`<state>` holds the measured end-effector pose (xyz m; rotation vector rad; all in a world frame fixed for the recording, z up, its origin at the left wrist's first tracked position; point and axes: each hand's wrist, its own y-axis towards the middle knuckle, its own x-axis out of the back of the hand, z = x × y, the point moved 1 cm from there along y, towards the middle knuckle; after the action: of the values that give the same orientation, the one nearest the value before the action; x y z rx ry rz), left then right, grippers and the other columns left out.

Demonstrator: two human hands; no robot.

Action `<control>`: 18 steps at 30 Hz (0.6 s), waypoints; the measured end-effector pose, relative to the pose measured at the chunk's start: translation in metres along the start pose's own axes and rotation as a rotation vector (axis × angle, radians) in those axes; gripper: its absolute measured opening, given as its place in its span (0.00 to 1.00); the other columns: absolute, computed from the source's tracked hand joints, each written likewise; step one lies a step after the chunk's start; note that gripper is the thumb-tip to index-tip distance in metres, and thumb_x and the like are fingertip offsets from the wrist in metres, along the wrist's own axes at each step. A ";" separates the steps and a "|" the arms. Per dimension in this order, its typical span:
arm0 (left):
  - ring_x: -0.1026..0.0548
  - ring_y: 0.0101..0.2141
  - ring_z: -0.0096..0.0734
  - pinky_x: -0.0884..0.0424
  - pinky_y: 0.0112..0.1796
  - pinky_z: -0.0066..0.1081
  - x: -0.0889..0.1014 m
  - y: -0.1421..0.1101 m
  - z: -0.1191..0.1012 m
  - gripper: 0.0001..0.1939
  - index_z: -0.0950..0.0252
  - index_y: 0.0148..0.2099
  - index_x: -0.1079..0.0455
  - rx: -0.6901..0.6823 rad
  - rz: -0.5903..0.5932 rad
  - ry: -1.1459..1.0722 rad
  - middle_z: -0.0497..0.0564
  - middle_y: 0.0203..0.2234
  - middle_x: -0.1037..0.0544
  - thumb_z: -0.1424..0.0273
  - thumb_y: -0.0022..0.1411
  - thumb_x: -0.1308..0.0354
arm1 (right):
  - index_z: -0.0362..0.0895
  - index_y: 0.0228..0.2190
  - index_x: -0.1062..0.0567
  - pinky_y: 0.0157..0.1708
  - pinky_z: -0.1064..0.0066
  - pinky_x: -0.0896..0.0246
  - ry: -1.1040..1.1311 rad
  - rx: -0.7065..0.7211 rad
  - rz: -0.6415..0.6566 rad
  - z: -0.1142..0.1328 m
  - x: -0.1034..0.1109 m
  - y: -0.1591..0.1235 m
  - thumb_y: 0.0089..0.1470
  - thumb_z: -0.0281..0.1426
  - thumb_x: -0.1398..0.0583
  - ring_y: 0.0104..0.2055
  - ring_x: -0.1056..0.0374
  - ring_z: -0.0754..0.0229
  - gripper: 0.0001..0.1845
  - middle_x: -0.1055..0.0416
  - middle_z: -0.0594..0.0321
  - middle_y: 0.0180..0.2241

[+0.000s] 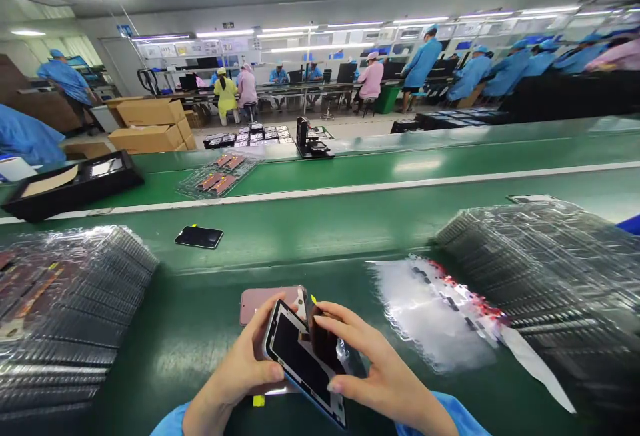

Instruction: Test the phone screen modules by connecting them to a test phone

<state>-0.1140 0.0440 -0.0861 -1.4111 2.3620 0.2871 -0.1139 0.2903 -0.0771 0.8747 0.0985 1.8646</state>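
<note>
Tilted in front of me is a phone housing (pixel 306 357) with a white border, a black inside and a bluish side edge. My left hand (pixel 243 363) grips it by its left side, thumb on the near edge and fingers behind. Between the fingers and thumb of my right hand (pixel 373 364) is a thin dark screen panel (pixel 324 345), raised at an angle over the housing; a yellow tab (pixel 313 299) shows at its top. My right thumb reaches the housing's right part. Behind both lies a pinkish phone-sized panel (pixel 255 303), partly hidden by my left hand.
Stacked clear trays stand at left (pixel 115 289) and right (pixel 540 276). Clear plastic film sheets (pixel 420 309) with red marks lie right of my hands. A black phone (pixel 199 237) rests ahead, before the green conveyor belt (pixel 360 183). A black bin (pixel 75 183) sits far left. People work beyond.
</note>
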 end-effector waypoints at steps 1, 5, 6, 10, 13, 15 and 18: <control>0.30 0.57 0.51 0.36 0.57 0.44 -0.001 0.001 0.001 0.49 0.52 0.66 0.42 -0.010 0.008 0.001 0.57 0.60 0.31 0.56 0.45 0.25 | 0.52 0.60 0.31 0.59 0.59 0.36 -0.011 -0.013 0.009 -0.001 -0.002 -0.001 0.54 0.47 0.35 0.63 0.37 0.48 0.34 0.37 0.49 0.62; 0.35 0.61 0.50 0.39 0.60 0.43 -0.011 0.004 0.006 0.47 0.50 0.65 0.38 -0.062 0.031 0.013 0.55 0.62 0.33 0.59 0.43 0.24 | 0.52 0.61 0.33 0.59 0.61 0.36 -0.068 -0.005 0.004 0.001 -0.011 -0.002 0.55 0.48 0.36 0.62 0.37 0.50 0.35 0.37 0.51 0.63; 0.35 0.62 0.50 0.38 0.60 0.42 -0.013 0.005 0.006 0.47 0.50 0.64 0.38 -0.068 0.031 0.011 0.55 0.62 0.33 0.59 0.43 0.24 | 0.52 0.61 0.34 0.58 0.62 0.35 -0.092 0.004 -0.004 0.003 -0.014 -0.002 0.55 0.48 0.37 0.62 0.36 0.50 0.35 0.37 0.51 0.62; 0.35 0.61 0.48 0.35 0.57 0.40 -0.019 0.008 0.006 0.45 0.49 0.63 0.36 -0.067 -0.011 0.005 0.54 0.61 0.32 0.62 0.43 0.23 | 0.49 0.61 0.33 0.56 0.62 0.33 -0.236 0.037 -0.040 0.009 -0.022 -0.004 0.56 0.48 0.37 0.61 0.35 0.51 0.35 0.36 0.50 0.62; 0.31 0.58 0.47 0.32 0.54 0.38 -0.020 0.007 0.007 0.46 0.50 0.63 0.36 -0.052 -0.040 0.010 0.55 0.62 0.33 0.63 0.41 0.22 | 0.48 0.60 0.33 0.55 0.62 0.31 -0.320 0.069 -0.051 0.012 -0.025 -0.005 0.56 0.48 0.37 0.60 0.33 0.50 0.34 0.35 0.50 0.61; 0.28 0.55 0.46 0.31 0.52 0.38 -0.021 0.005 0.008 0.47 0.50 0.63 0.37 -0.037 -0.048 0.004 0.55 0.62 0.34 0.63 0.41 0.22 | 0.48 0.60 0.33 0.55 0.63 0.31 -0.352 0.085 -0.051 0.013 -0.025 -0.005 0.57 0.47 0.38 0.60 0.33 0.51 0.33 0.35 0.50 0.61; 0.27 0.54 0.46 0.30 0.52 0.38 -0.021 0.004 0.008 0.48 0.50 0.64 0.38 -0.020 -0.052 0.000 0.56 0.63 0.35 0.63 0.41 0.22 | 0.47 0.60 0.33 0.54 0.64 0.30 -0.377 0.105 -0.052 0.015 -0.025 -0.004 0.58 0.47 0.39 0.60 0.33 0.52 0.33 0.35 0.50 0.61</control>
<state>-0.1071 0.0657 -0.0852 -1.4799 2.3246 0.2972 -0.0963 0.2667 -0.0816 1.2689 -0.0151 1.6286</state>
